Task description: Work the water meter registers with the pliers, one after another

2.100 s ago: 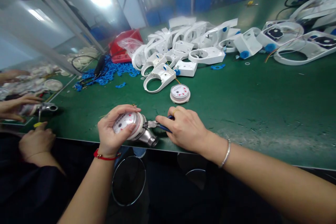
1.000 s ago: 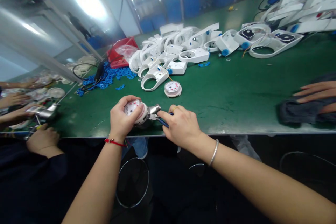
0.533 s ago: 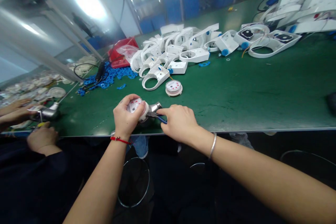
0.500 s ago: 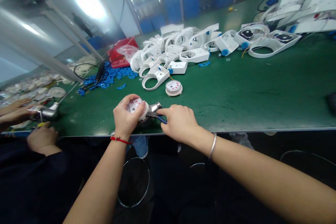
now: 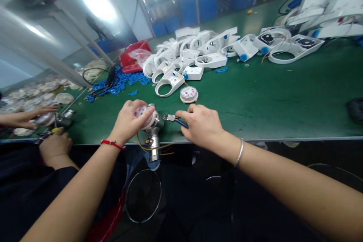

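Observation:
My left hand (image 5: 129,121) is closed round a water meter (image 5: 150,128) with a white dial face and a metal body. One threaded end of the meter points down over the green table's (image 5: 269,98) near edge. Thin yellow wire (image 5: 159,147) loops under it. My right hand (image 5: 202,124) grips small blue-handled pliers (image 5: 174,119), whose tip sits just right of the meter, a little apart from it.
A loose dial unit (image 5: 188,94) lies beyond my hands. Behind it is a heap of white plastic housings (image 5: 195,53), blue rings (image 5: 119,81) and a red tray (image 5: 133,55). Another person's hands (image 5: 53,143) work on a meter at the left. A wire ring (image 5: 143,196) hangs below the table.
I have turned the meter so that its threaded end now points down instead of to the right. The pliers have drawn back slightly to the right. The view shifted a little.

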A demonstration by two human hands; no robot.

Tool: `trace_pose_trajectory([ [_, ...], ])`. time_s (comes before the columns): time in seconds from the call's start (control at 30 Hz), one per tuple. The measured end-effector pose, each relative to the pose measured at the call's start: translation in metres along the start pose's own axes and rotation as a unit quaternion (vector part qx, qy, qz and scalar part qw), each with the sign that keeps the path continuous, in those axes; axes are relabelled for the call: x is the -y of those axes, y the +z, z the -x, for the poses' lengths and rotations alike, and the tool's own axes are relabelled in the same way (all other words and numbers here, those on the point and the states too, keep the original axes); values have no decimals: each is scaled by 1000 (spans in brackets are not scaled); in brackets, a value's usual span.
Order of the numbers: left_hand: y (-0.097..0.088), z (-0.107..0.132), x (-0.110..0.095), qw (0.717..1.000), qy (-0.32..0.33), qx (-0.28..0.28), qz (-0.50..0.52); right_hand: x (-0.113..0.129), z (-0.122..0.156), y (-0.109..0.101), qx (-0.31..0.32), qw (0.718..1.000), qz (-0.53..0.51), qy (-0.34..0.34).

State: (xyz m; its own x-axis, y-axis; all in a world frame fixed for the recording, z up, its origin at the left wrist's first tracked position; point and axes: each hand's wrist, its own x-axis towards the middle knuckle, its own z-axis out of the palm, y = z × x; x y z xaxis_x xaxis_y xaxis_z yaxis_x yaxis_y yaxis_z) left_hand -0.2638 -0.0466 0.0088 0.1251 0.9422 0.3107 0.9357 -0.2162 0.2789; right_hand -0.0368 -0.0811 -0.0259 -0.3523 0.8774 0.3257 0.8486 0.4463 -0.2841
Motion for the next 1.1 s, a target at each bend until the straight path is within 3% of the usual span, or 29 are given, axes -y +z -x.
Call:
trace_pose_trajectory([
  [0.17, 14, 3, -5, 993, -6, -42, 112, 10, 1, 18, 16, 1000, -25, -3],
  [0.53, 20, 4, -5, 984, -75, -89, 135, 26, 1, 23, -16, 999, -27, -15],
  [0.7, 25, 1, -5, 981, -99, -120, 119, 23, -12, 19, 71, 990, -115, 46],
  [0.77, 20, 0, -3, 985, -99, -94, 106, 16, -21, 19, 99, 982, -152, 56],
  [0.9, -1, 1, 11, 979, 2, 112, 173, 2, -35, 20, 119, 973, -187, 66],
  [0.97, -7, 4, 17, 975, 37, 138, 168, -4, -37, 16, 100, 981, -157, 54],
  [1.1, 6, 10, 16, 995, 24, -9, 95, -9, -21, 3, 25, 994, -78, 66],
])
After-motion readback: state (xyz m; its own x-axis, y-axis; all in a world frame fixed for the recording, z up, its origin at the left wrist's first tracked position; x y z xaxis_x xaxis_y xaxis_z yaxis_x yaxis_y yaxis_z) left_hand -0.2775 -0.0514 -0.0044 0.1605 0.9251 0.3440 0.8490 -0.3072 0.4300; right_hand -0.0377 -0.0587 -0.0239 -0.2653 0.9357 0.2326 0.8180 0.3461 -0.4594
